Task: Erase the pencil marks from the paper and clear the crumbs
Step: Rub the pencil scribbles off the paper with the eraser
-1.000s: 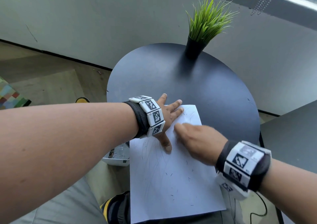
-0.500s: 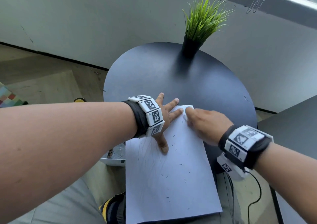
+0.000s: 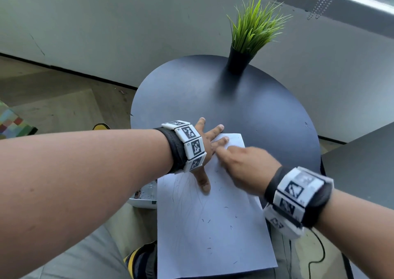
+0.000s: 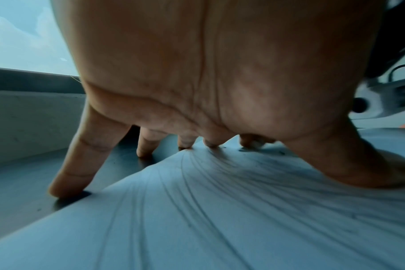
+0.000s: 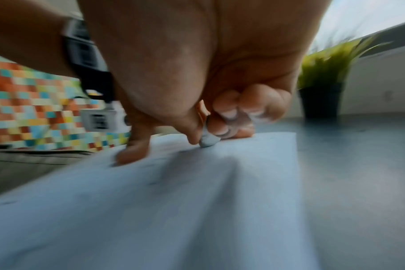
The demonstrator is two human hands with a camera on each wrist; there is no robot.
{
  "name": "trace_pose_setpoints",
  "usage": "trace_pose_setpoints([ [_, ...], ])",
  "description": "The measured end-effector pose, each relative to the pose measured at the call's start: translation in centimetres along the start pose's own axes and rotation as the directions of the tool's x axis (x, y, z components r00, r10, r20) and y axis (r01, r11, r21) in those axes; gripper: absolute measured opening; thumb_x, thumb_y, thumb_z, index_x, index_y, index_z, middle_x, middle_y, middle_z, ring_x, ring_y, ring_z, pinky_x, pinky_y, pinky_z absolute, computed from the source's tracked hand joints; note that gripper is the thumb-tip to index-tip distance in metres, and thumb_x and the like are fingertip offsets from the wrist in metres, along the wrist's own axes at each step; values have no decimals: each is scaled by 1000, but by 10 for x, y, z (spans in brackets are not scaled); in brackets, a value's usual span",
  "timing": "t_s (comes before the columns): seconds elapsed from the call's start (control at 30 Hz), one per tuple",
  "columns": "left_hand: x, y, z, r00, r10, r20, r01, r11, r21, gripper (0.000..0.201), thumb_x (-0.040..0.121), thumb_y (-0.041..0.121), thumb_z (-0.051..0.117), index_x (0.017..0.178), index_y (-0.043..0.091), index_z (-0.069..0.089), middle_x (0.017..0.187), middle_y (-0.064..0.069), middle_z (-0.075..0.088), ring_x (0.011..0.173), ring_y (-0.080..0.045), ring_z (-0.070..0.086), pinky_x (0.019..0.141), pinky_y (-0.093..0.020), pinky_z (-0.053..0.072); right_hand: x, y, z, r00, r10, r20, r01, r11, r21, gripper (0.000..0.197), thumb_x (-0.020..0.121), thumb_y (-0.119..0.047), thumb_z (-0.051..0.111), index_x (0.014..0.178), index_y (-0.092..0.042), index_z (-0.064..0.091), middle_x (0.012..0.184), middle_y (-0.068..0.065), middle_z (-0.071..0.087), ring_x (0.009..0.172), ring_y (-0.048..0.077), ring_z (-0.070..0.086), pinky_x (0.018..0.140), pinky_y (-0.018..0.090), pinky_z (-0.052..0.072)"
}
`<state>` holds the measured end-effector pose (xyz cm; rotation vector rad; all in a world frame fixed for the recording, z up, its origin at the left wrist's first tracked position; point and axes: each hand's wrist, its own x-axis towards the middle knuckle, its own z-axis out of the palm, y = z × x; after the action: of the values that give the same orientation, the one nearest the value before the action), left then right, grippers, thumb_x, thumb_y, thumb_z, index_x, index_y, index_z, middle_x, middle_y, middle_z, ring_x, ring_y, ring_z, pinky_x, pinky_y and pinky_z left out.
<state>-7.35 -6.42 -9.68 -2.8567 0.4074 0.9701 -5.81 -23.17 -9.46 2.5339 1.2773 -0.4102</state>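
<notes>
running lengthwise away from the person, paper (image 3: 213,225)

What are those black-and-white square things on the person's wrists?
Both arms are bare, with no sleeves. The left hand and the right hand each have a black fabric band round the wrist. A ring of white blocky tiles sits on each band, and each tile carries a black square pattern like a code. A thin black cable hangs below the right wrist.
</notes>
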Motion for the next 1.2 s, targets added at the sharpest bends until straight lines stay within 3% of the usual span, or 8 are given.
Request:
trace_pose_setpoints([
  [0.07, 2, 0, 0, 1000, 7, -4, -7, 1000, 3, 146, 53, 86, 70, 152, 36, -24, 160, 10, -33, 148, -45, -18, 100, -79, 25, -2, -3, 3, 1000, -11, 12, 11, 1000, -9, 37, 92, -20, 40, 127, -24, 31, 102, 0, 57, 84, 35, 63, 56, 35, 43],
  [0.2, 2, -1, 1, 1000, 6, -20, -6, 1000, 1, 148, 51, 87, 70, 150, 38, -28, 160, 11, -32, 149, -44, -16, 100, -78, 27, 15, 33, 1, 985, 157, -68, -148, 981, 123, 7, 94, -24, 36, 95, -28, 30, 93, 0, 54, 84, 34, 60, 65, 41, 51],
  [0.37, 6, -1, 3, 1000, 8, -22, -7, 1000, 19, 150, 47, 90, 68, 152, 36, -24, 159, 10, -33, 148, -45, -16, 101, -76, 28, -19, -5, 13, 996, -87, 37, 85, 995, 45, 16, 92, -21, 41, 104, -26, 31, 90, -3, 48, 72, 33, 57, 55, 38, 47],
  [0.53, 8, 0, 3, 1000, 5, -31, -5, 1000, 18, 152, 46, 90, 70, 153, 35, -23, 161, 8, -30, 148, -48, -14, 103, -75, 26, -9, 24, 10, 992, 112, -57, -105, 987, 118, 20, 92, -21, 39, 92, -29, 20, 87, -3, 47, 78, 35, 60, 62, 43, 52],
  [0.73, 4, 4, -3, 1000, -4, 0, 4, 998, 65, 150, 49, 89, 69, 154, 31, -22, 161, 5, -30, 149, -47, -12, 100, -75, 29, -25, -6, 13, 999, 51, -12, -51, 997, 51, 16, 92, -20, 41, 94, -25, 26, 86, -2, 48, 70, 34, 56, 56, 37, 47],
  [0.9, 4, 8, -4, 998, 47, -42, -40, 988, 150, 150, 50, 90, 67, 156, 25, -16, 163, 4, -26, 152, -31, -13, 98, -78, 28, -7, 28, 13, 971, 228, -70, -216, 965, 150, 20, 99, -31, 32, 84, -26, 19, 79, 0, 48, 71, 34, 55, 58, 38, 45],
  [1.07, -6, 14, -10, 997, 64, -43, -61, 996, 65, 136, 65, 80, 69, 158, 23, -12, 165, 6, -19, 153, -28, -9, 115, -54, 23, -15, 21, 6, 980, 188, -65, -177, 973, 146, 19, 99, -30, 35, 86, -27, 21, 81, -2, 45, 73, 34, 55, 59, 38, 46],
  [1.2, -3, 13, 3, 995, 60, -73, -58, 998, 30, 141, 58, 89, 64, 158, 25, -13, 164, 9, -21, 153, -28, -13, 112, -61, 25, -37, -13, 11, 999, 17, 39, -19, 998, 58, 14, 91, -20, 40, 94, -24, 27, 85, 0, 46, 71, 35, 54, 55, 36, 40],
])
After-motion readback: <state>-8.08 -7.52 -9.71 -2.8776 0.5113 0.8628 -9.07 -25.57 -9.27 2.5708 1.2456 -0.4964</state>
